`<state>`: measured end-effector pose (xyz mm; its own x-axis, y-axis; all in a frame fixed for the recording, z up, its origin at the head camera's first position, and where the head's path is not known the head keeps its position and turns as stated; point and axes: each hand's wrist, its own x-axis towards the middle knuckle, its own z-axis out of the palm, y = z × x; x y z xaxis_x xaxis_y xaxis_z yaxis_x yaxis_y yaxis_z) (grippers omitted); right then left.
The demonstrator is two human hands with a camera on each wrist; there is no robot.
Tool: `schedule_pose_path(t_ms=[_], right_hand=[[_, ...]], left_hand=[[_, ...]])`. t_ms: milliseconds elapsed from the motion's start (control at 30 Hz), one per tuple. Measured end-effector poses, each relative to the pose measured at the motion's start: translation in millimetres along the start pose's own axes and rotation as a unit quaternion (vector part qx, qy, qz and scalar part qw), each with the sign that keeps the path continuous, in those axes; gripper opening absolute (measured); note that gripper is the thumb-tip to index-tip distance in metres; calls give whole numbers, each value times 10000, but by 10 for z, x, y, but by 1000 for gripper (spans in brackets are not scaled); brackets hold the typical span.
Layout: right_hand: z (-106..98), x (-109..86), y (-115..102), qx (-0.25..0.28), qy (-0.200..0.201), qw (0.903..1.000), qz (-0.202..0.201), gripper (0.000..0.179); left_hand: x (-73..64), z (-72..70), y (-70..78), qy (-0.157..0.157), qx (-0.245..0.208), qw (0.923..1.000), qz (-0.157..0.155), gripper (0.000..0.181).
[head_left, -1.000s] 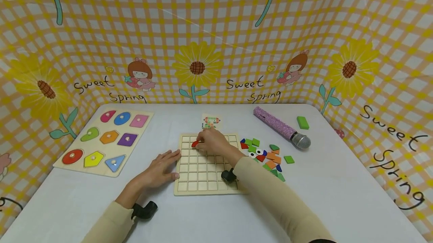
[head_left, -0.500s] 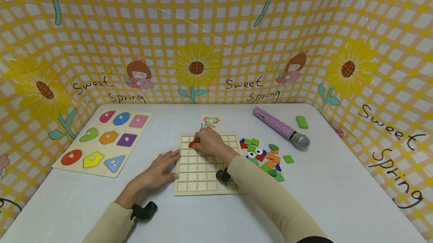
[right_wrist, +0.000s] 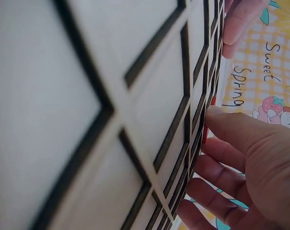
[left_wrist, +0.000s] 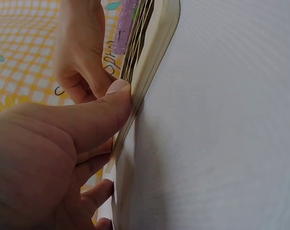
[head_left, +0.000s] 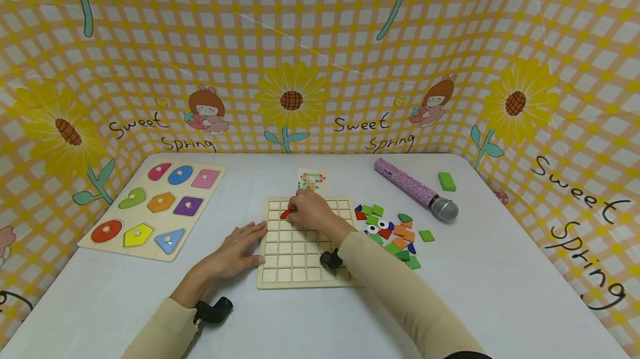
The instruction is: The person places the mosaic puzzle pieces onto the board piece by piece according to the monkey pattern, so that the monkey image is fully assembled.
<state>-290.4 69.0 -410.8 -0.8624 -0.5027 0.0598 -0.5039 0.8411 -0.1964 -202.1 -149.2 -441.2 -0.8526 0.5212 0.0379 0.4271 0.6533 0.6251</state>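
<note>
A wooden grid board point(head_left: 285, 275) lies flat at the middle of the table. My right hand point(head_left: 312, 209) is over its upper left part and pinches a red tile point(head_left: 285, 214) between thumb and fingers. In the right wrist view, the red tile point(right_wrist: 205, 133) shows as a thin edge at the board's surface, mostly hidden by the thumb. My left hand point(head_left: 232, 250) rests at the board's left edge, its fingers extended. From the left wrist view, the left thumb point(left_wrist: 104, 112) touches the board's rim point(left_wrist: 152, 57).
Loose coloured tiles point(head_left: 404, 232) lie in a pile right of the board. Beyond them are a glittery purple microphone point(head_left: 407, 184) and a green block point(head_left: 447, 181). A small pattern card point(head_left: 320, 176) lies behind the board. A shape puzzle point(head_left: 165, 181) with knobs sits on the left.
My right hand has shifted slightly left with the red tile, then stayed nearly in place over the upper left squares. The left hand has kept its position.
</note>
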Motion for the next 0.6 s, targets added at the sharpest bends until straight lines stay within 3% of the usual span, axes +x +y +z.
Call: schedule_pose_path(t_ms=[300, 600], right_hand=[[-45, -81, 33, 513, 122, 9986, -53, 27], [-290, -307, 128, 870, 261, 9957, 165, 34]], left_hand=[[-2, 7, -5, -19, -74, 10000, -44, 66], [8, 6, -19, 13, -144, 9999, 44, 64]])
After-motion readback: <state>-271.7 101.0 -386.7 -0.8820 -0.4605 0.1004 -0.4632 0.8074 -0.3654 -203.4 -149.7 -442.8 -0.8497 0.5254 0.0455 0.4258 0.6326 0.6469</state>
